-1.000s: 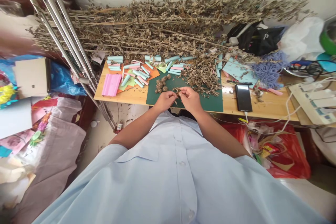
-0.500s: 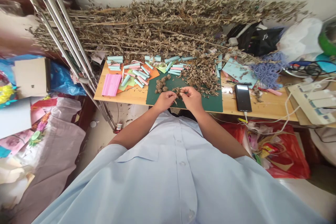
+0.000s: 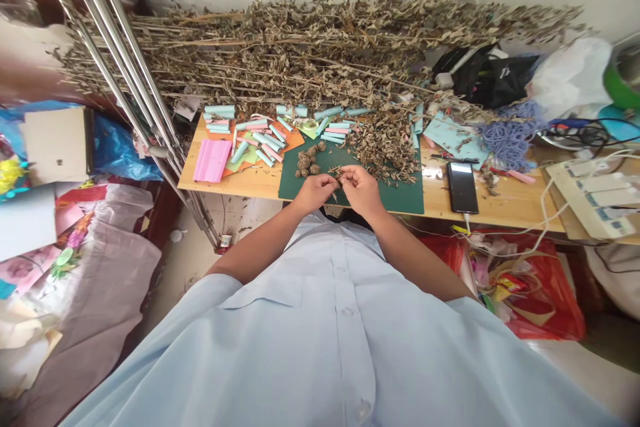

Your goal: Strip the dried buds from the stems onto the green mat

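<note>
My left hand [image 3: 315, 192] and my right hand [image 3: 360, 191] meet fingertip to fingertip over the near edge of a green cutting mat [image 3: 400, 200]. Both are closed in a pinch on a small bit of dried leaves [image 3: 336, 172], mostly hidden by the fingers. Just beyond my left hand sits a cluster of brown balls of crumpled dried leaves [image 3: 307, 160]. A loose heap of dried leaves [image 3: 384, 150] lies on the mat beyond my right hand.
Long bundles of dried stalks [image 3: 280, 60] cover the table's back. Rolled paper tubes [image 3: 265, 140] and a pink sheet [image 3: 212, 160] lie left. A phone [image 3: 463, 187] with a cable, blue cord [image 3: 513, 133] and a power strip [image 3: 593, 193] are right. Metal crutches [image 3: 125, 73] lean at the left.
My right hand has shifted slightly left, closer to my left hand, and its fingers cover more of the dried leaves. My left hand stays almost in place.
</note>
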The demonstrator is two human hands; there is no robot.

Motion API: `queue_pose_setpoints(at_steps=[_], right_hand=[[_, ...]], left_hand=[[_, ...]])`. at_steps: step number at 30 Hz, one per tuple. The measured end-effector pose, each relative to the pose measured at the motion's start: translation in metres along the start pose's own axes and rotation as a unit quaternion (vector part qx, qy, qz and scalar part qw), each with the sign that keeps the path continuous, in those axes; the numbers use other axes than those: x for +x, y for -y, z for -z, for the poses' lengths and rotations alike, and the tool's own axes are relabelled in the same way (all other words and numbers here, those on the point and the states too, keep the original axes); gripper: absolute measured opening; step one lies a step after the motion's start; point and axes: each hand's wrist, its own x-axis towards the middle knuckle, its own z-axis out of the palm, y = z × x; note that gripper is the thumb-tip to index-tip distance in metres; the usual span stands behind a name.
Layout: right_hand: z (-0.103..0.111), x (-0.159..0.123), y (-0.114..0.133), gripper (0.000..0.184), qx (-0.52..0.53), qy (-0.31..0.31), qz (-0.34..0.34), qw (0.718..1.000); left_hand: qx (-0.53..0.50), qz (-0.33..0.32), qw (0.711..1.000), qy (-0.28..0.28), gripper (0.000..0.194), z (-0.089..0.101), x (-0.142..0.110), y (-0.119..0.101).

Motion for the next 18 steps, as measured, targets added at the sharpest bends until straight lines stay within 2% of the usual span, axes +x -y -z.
queue_pose_setpoints(at_steps=[4, 6, 13, 18], right_hand=[[0.006, 0.004, -0.002, 0.027, -0.026, -0.052, -0.004, 0.998], [0.009, 0.004, -0.002, 0.022, -0.034, -0.058, -0.004, 0.998], [0.005, -0.003, 0.007, 0.026, 0.021, 0.023, -0.047, 0.998], [0.0, -0.002, 0.005, 0.029, 0.02, 0.005, -0.028, 0.999]], left_hand=[[-0.013, 0.008, 1.0, 0.001, 0.026, 0.0, 0.0, 0.0], [-0.018, 0.008, 1.0, -0.003, 0.027, -0.001, 0.001, 0.001], [-0.01, -0.003, 1.0, -0.001, 0.029, 0.0, 0.0, 0.0], [0.009, -0.003, 1.0, -0.001, 0.027, 0.0, 0.0, -0.002]])
